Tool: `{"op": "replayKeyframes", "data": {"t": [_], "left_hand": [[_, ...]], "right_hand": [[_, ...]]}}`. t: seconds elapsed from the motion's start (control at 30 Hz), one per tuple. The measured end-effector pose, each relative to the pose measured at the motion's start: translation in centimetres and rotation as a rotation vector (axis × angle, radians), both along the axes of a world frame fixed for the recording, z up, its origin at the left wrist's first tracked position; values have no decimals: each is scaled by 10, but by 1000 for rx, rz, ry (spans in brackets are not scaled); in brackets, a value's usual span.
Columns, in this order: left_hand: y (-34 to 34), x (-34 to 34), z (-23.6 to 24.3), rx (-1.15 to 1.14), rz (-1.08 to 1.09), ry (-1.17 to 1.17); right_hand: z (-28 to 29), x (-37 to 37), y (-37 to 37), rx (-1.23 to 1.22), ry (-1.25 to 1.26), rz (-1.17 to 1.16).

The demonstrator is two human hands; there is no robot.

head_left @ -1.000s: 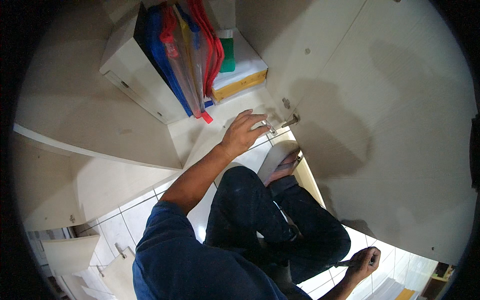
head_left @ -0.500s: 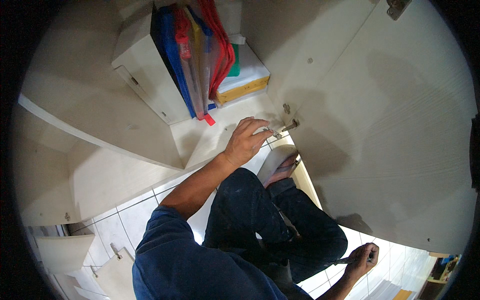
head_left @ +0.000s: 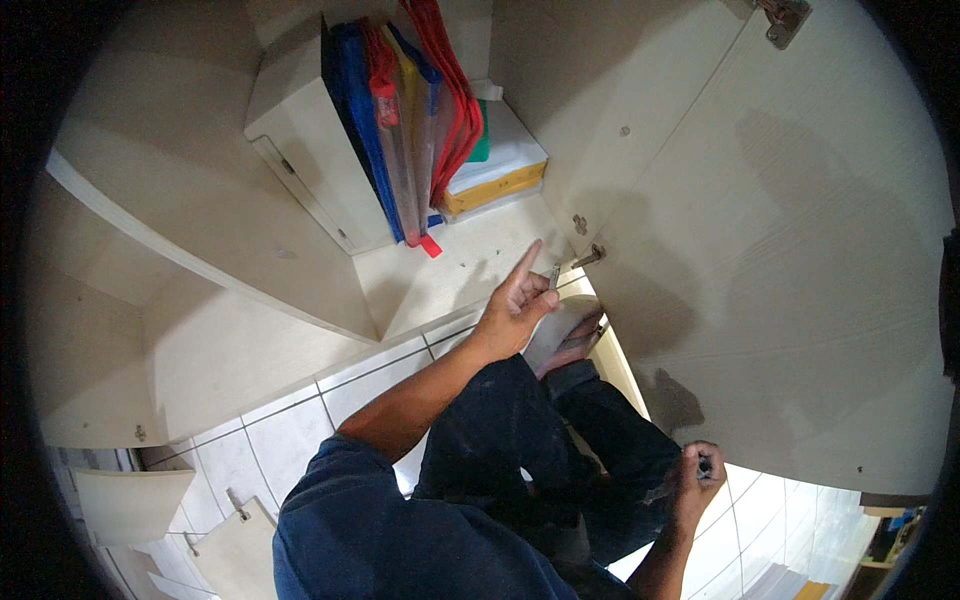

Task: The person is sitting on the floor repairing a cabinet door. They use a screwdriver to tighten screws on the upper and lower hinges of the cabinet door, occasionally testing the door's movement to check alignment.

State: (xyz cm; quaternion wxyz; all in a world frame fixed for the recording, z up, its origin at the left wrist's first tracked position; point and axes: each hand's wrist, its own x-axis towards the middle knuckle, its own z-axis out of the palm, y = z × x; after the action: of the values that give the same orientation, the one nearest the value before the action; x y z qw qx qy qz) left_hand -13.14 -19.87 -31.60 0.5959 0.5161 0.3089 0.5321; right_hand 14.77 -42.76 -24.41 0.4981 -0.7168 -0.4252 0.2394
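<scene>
My left hand [head_left: 515, 308] is by the cabinet's front edge. Its thumb and curled fingers pinch a small metal hinge plate [head_left: 555, 277], while the index finger points up and away. Just right of it, a metal hinge [head_left: 590, 257] sticks out from the lower part of the cabinet door [head_left: 800, 280]. Another small metal plate [head_left: 580, 225] is fixed to the side wall near that hinge. At the lower right, beside my knee, my right hand [head_left: 690, 485] is closed around a dark-handled screwdriver [head_left: 706, 467]; most of the tool is hidden by the fingers.
Inside the cabinet stand blue and red zip folders [head_left: 405, 130], a white box [head_left: 325, 150] and a paper stack [head_left: 500, 175]. A second hinge [head_left: 783, 22] is higher on the door. Loose panels [head_left: 235, 545] lie on the tiled floor [head_left: 285, 455] at the left.
My left hand has drawn back slightly from the hinge, and its index finger has straightened. My right hand has risen and moved left, closer to my knee. The view has shifted a little.
</scene>
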Motion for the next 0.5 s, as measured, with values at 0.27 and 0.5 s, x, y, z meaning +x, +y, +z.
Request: {"op": "replayKeyframes", "data": {"t": [0.27, 0.5], "left_hand": [[-30, 11, 22, -239, -388, -572], [-42, 11, 29, -297, -400, -649]], "right_hand": [[-7, -61, 58, -167, 72, 245], [16, -117, 96, -7, 255, 336]]}}
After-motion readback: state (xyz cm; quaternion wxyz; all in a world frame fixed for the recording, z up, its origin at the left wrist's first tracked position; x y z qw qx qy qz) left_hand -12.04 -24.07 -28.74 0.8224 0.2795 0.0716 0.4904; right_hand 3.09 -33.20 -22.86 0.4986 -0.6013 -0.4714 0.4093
